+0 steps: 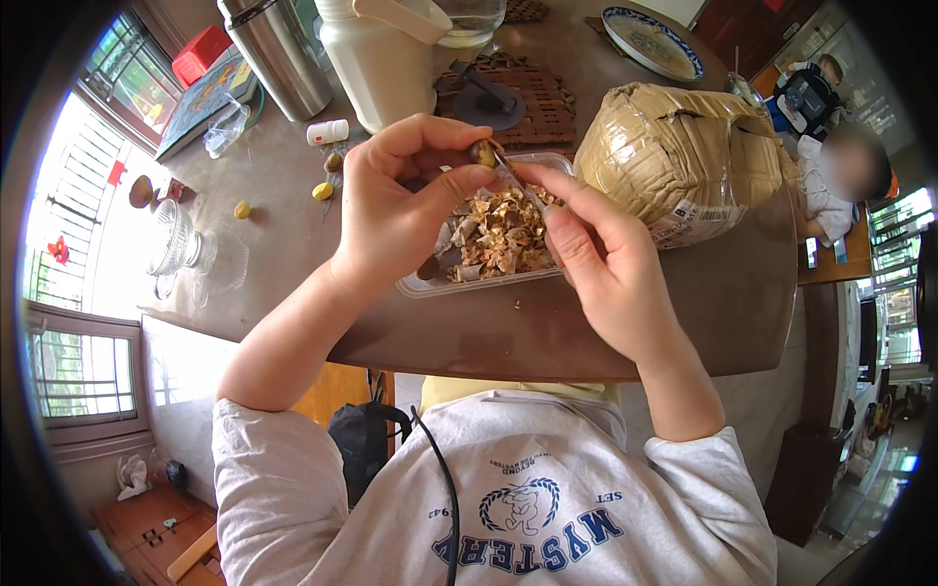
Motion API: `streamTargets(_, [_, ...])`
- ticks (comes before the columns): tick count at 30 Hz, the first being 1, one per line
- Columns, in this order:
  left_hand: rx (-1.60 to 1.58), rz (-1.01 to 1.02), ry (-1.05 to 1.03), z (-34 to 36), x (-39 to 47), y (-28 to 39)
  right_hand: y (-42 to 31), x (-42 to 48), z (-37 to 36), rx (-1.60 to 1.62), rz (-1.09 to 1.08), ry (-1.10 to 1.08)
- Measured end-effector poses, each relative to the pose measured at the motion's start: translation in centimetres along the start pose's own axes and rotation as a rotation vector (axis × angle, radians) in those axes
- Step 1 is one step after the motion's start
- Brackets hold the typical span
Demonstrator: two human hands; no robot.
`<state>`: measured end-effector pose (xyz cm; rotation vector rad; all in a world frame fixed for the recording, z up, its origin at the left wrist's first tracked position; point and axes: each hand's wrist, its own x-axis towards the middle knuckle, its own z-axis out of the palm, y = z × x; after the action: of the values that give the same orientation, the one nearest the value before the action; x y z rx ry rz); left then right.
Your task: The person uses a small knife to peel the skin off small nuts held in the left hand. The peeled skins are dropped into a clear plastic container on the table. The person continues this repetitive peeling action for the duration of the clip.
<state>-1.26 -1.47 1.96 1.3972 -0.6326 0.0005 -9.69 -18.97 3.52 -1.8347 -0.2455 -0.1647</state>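
My left hand (403,190) pinches a small brown nut, likely a chestnut (484,152), whose yellow flesh shows where the shell is off. In my right hand (608,256) is a small knife (530,193), its blade touching the nut. Below both hands, a clear plastic container (469,284) holds a heap of broken brown shells and skins (506,227). A brown piece (428,269) lies at its left corner. Left of my left hand, a peeled yellow nut (322,191) and a brown one (333,162) rest on the table, with another peeled nut (242,210) farther left.
A taped cardboard parcel (674,161) stands close right of my right hand. Behind are a white jug (381,66), a steel flask (278,58), a woven mat (542,102) and a patterned plate (652,44). A glass bowl (172,238) is at left. Another person (828,176) is at right.
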Motion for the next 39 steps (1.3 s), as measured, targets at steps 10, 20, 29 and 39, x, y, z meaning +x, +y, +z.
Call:
streamTargets(10, [-0.144, -0.104, 0.008, -0.1, 0.5, -0.1, -0.6, 0.0, -0.7, 0.352, 0.241, -0.105])
streamTargets(20, [-0.065, -0.004, 0.081, 0.0, 0.5, 0.0, 0.0, 0.1, 0.0, 0.106, 0.042, -0.043])
streamTargets(29, [-0.294, -0.137, 0.041, -0.6, 0.4, -0.1, 0.4, 0.2, 0.6, -0.034, -0.152, 0.001])
streamTargets(39, [-0.279, -0.108, 0.013, 0.2, -0.4, -0.5, 0.6, 0.0, 0.6, 0.034, -0.051, -0.048])
